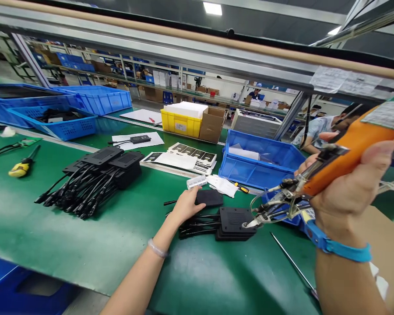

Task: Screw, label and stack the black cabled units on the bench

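"While the right hand point(351, 183) wraps its fingers snugly round that orange-bodied power screwdriver point(357, 144), why stack the black rectangular plastic boxes point(237, 217)?"

"Probably for a level, raised face — the tip seems to meet the top one's corner, and their black cables point(202, 226) trail left, clear of it."

"And the left hand point(187, 204)?"

"Fingers half open about another flat black box point(212, 197) on the green bench point(118, 253), just beyond the stack — I can't tell whether they grip."
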Demonstrator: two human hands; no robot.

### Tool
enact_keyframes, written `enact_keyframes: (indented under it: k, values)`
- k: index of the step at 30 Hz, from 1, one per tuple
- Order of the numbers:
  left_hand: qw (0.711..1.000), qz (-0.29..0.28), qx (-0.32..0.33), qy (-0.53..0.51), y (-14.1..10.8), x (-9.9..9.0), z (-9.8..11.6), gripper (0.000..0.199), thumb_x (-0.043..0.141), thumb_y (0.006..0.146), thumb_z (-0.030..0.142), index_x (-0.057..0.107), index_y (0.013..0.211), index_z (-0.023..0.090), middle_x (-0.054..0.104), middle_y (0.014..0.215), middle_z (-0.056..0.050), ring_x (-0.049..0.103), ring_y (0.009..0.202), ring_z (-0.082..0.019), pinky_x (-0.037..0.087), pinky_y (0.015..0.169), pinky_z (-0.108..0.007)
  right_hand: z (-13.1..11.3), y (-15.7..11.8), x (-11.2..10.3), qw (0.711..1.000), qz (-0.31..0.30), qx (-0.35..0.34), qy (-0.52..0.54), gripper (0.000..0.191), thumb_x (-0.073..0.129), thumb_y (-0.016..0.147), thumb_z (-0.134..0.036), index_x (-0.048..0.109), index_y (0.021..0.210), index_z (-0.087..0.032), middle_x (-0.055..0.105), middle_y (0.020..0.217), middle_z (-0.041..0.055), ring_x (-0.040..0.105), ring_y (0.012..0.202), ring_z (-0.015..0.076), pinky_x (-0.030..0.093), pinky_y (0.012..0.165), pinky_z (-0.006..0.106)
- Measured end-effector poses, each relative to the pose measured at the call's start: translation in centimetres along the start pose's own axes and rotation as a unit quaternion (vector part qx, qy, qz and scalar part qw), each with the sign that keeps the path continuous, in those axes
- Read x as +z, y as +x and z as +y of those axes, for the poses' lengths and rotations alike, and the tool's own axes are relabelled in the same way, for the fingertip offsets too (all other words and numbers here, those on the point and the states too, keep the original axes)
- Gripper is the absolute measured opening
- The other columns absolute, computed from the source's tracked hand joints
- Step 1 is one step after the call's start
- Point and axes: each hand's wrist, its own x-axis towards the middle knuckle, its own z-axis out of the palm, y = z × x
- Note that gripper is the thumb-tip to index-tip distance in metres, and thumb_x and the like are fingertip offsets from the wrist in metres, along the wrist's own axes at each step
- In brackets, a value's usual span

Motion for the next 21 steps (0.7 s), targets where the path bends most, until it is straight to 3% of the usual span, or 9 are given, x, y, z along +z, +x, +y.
enact_keyframes:
  k: [2,4,6,9,14,21]
  values:
    - [1.0,-0.009,0.026,0.001,-0.3,0.4,0.8,0.04,0.07,0.084,0.021,0.062,0.123,0.017,0.064,0.123,-0.016,0.058,0.119,-0.034,0.046,0.101,-0.053,1.0,-0.3,-0.7,1.0,-0.014,-0.003,-0.025,0.056,0.048,0.082,-0.07,0.072,0.09,-0.02,0.059,0.065,0.003,0.049,0.04,0.0139,0.035,0.032,0.027]
    - [0.997,-0.033,0.074,-0.014,-0.9,0.9,2.3,0.041,0.073,0.085,0.029,0.064,0.124,0.02,0.059,0.132,-0.014,0.055,0.125,-0.031,0.044,0.107,-0.048,2.1,-0.9,-1.3,0.999,-0.022,0.004,-0.024,0.057,0.049,0.081,-0.07,0.071,0.088,-0.018,0.054,0.055,0.001,0.047,0.037,0.0137,0.036,0.031,0.027]
    - [0.989,-0.071,0.125,-0.034,-1.7,1.4,3.8,0.056,0.082,0.076,0.044,0.065,0.126,0.027,0.057,0.135,-0.011,0.054,0.126,-0.028,0.045,0.108,-0.043,3.1,-1.5,-1.7,0.999,-0.029,0.024,-0.012,0.055,0.051,0.08,-0.068,0.071,0.088,-0.018,0.052,0.055,-0.0002,0.046,0.035,0.012,0.038,0.032,0.026]
    - [0.979,-0.117,0.167,-0.028,-2.5,2.0,5.2,0.067,0.085,0.067,0.053,0.067,0.126,0.028,0.054,0.139,-0.013,0.051,0.13,-0.034,0.043,0.109,-0.048,4.2,-2.1,-2.2,0.998,-0.042,0.035,-0.011,0.053,0.051,0.081,-0.067,0.071,0.085,-0.018,0.054,0.059,0.0004,0.046,0.036,0.011,0.04,0.033,0.026]
    - [0.977,-0.143,0.155,0.004,-2.8,2.4,5.4,0.053,0.081,0.077,0.043,0.068,0.126,0.026,0.052,0.139,-0.016,0.051,0.13,-0.036,0.044,0.108,-0.051,5.0,-2.9,-2.8,0.998,-0.05,0.007,-0.043,0.053,0.047,0.084,-0.068,0.067,0.076,-0.02,0.054,0.057,0.0012,0.049,0.039,0.0119,0.04,0.034,0.024]
    - [0.979,-0.143,0.142,-0.012,-2.8,2.4,5.6,0.052,0.081,0.076,0.039,0.069,0.124,0.025,0.051,0.139,-0.015,0.057,0.124,-0.035,0.048,0.105,-0.048,5.2,-3.9,-2.9,0.996,-0.057,0.041,-0.05,0.052,0.046,0.086,-0.07,0.065,0.09,-0.021,0.05,0.053,-0.0038,0.043,0.033,0.0111,0.037,0.03,0.024]
